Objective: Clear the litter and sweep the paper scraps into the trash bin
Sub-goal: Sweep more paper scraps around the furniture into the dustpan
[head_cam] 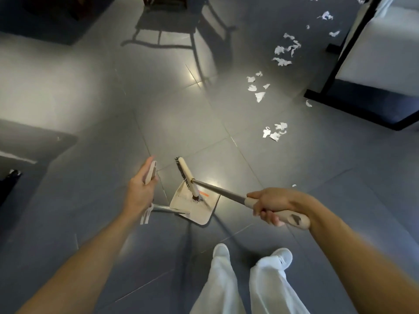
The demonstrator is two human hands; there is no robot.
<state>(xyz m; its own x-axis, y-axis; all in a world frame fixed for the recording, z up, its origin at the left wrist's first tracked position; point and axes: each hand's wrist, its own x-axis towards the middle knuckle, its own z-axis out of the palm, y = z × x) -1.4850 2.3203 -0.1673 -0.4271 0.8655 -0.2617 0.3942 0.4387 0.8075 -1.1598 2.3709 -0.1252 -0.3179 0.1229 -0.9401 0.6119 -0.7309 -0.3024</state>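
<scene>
My left hand (140, 191) grips the beige handle of a long-handled dustpan; the beige dustpan (192, 211) hangs low over the grey tiles in front of me. My right hand (269, 206) is closed on the beige grip of a broom, whose grey pole runs left to the broom head (187, 177) resting across the dustpan's mouth. White paper scraps lie in a trail on the floor ahead to the right: a near cluster (275, 132), a middle cluster (257, 87), a farther one (286, 49). No trash bin is in view.
A black-framed piece of furniture with a white top (353, 105) stands at the right, scraps along its base. A dark wooden chair (167, 10) casts a shadow at the top centre. Dark furniture sits at the left edge (13, 159). My white shoes (221, 250) are below.
</scene>
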